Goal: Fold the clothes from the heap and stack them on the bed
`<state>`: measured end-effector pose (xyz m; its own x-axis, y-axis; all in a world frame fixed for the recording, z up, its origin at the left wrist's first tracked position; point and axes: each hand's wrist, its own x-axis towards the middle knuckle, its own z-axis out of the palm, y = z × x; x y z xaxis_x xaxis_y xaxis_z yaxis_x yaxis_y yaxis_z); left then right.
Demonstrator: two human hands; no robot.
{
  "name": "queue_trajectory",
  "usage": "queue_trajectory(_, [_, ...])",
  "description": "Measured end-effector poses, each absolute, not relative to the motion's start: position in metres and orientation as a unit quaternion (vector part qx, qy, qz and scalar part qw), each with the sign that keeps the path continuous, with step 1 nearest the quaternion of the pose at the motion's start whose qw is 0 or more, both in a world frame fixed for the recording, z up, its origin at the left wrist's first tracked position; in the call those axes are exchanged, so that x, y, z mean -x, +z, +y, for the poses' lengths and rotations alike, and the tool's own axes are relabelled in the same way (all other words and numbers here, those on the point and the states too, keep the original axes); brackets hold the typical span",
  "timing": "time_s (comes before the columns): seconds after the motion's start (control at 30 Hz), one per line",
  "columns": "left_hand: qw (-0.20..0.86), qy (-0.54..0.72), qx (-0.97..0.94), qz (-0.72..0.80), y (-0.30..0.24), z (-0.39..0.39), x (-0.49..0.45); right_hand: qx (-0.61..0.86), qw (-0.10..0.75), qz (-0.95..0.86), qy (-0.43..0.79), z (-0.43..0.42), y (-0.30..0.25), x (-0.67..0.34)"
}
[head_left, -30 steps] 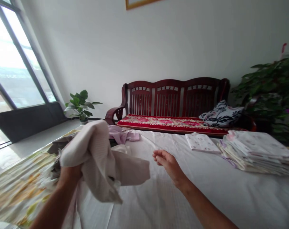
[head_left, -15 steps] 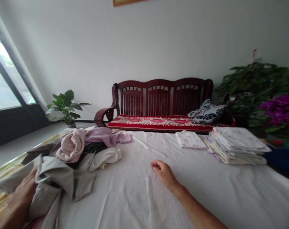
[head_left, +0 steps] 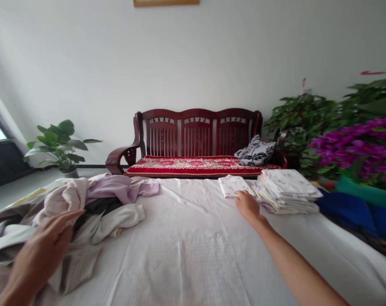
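Note:
My left hand (head_left: 44, 248) is open, its fingers stretched out together above a heap of loose clothes. Under and around it lie a grey garment (head_left: 80, 265), a pale pink checked piece (head_left: 65, 193), a lilac garment (head_left: 111, 187) and an off-white one (head_left: 122, 219). At the near edge of a small folded white cloth with a faint print (head_left: 232, 185), my right hand (head_left: 248, 206) has its fingers bent and closed on the fabric; the thumb is partly hidden. Just right of it stands a stack of folded cloths (head_left: 286, 191), the top one white and printed.
A white sheet (head_left: 180, 255) covers the surface under everything. Beyond it stands a dark red wooden bench (head_left: 197, 136) with a patterned cushion (head_left: 256, 151). Potted plants (head_left: 60, 144) are at the left, with purple flowers (head_left: 358, 146) and blue fabric (head_left: 355, 208) at the right.
My left hand has let go of the grey garment and lifted above the heap. My right hand has moved forward and right to the folded cloth. The view has turned right.

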<state>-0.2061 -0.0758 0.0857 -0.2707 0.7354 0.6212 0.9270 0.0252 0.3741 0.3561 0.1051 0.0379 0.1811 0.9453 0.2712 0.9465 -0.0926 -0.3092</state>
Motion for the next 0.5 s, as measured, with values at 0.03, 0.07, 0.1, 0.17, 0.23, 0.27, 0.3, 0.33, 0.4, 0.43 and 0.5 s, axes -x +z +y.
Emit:
queue_trajectory(0.03, [0.099, -0.355, 0.636, -0.678, 0.072, -0.059, 0.195, 0.742, 0.190, -0.643, -0.022, 0.109, 0.040, -0.364])
queue_trajectory(0.07, [0.070, -0.338, 0.670, -0.658, 0.058, -0.044, 0.182, 0.741, 0.171, -0.648, -0.039, 0.112, 0.041, -0.371])
queue_trajectory(0.1, [0.044, -0.308, 0.699, -0.644, 0.045, -0.031, 0.167, 0.737, 0.153, -0.656, -0.053, 0.115, 0.041, -0.375])
queue_trajectory(0.17, [0.015, -0.258, 0.737, -0.624, 0.021, -0.014, 0.139, 0.726, 0.120, -0.673, -0.074, 0.120, 0.043, -0.381])
queue_trajectory(0.23, [0.011, -0.226, 0.752, -0.619, 0.003, -0.005, 0.115, 0.711, 0.097, -0.691, -0.089, 0.123, 0.044, -0.383])
queue_trajectory(0.27, [0.016, -0.213, 0.753, -0.623, -0.003, -0.003, 0.106, 0.704, 0.089, -0.698, -0.095, 0.124, 0.045, -0.383])
queue_trajectory(0.3, [0.024, -0.200, 0.748, -0.632, -0.008, -0.002, 0.099, 0.697, 0.084, -0.705, -0.100, 0.124, 0.046, -0.383])
queue_trajectory(0.33, [0.034, -0.189, 0.742, -0.643, -0.012, -0.001, 0.094, 0.692, 0.081, -0.710, -0.105, 0.124, 0.046, -0.383])
queue_trajectory(0.4, [0.052, -0.171, 0.729, -0.660, -0.018, -0.001, 0.088, 0.685, 0.078, -0.715, -0.115, 0.124, 0.047, -0.382])
queue_trajectory(0.43, [0.059, -0.166, 0.725, -0.666, -0.020, -0.002, 0.086, 0.683, 0.078, -0.716, -0.119, 0.124, 0.048, -0.381])
queue_trajectory(0.5, [0.065, -0.162, 0.722, -0.669, -0.022, -0.002, 0.085, 0.684, 0.080, -0.714, -0.127, 0.125, 0.052, -0.379])
